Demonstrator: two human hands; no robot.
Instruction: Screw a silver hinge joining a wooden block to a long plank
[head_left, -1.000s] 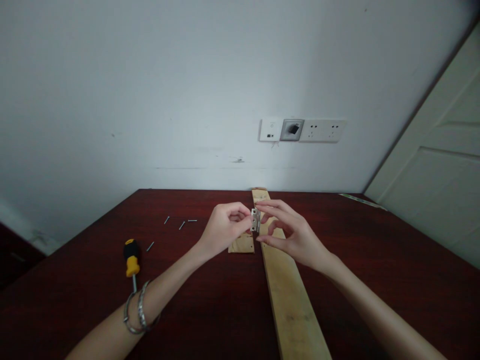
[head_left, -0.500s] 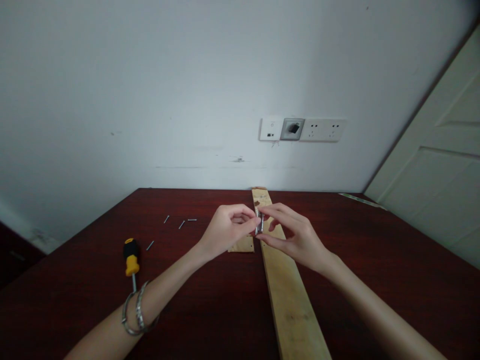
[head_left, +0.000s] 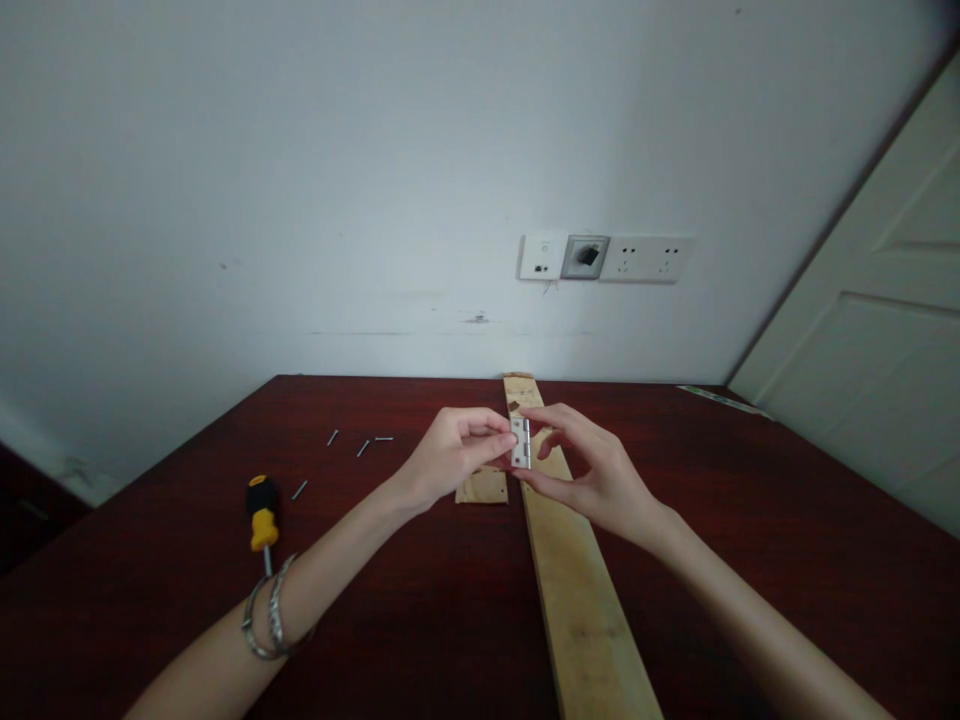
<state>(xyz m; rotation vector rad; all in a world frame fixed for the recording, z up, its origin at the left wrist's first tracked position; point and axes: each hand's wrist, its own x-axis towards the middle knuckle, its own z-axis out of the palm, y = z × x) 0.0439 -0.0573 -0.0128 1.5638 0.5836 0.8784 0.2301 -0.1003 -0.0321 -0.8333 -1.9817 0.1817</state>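
A small silver hinge [head_left: 521, 455] is held up between my two hands, over the wooden plank. My left hand [head_left: 456, 452] pinches its left leaf between thumb and fingers. On the other side, my right hand [head_left: 589, 460] grips the hinge by its top and bottom ends, index finger above and thumb below. Screw holes show on the leaf facing me. Beneath the hands lie the long wooden plank [head_left: 574, 590], running from the wall toward me, and a short wooden piece [head_left: 482, 489] beside its left edge.
Several screws [head_left: 363, 448] lie loose on the dark red tabletop [head_left: 405, 640] to the left. A yellow and black screwdriver [head_left: 262, 515] rests there too, its shaft partly behind my left forearm. Wall sockets [head_left: 645, 260] are above the table's back edge.
The hinge has turned so a flat leaf with its holes now faces me, where before its narrow, folded side showed. Both hands have stayed almost in place.
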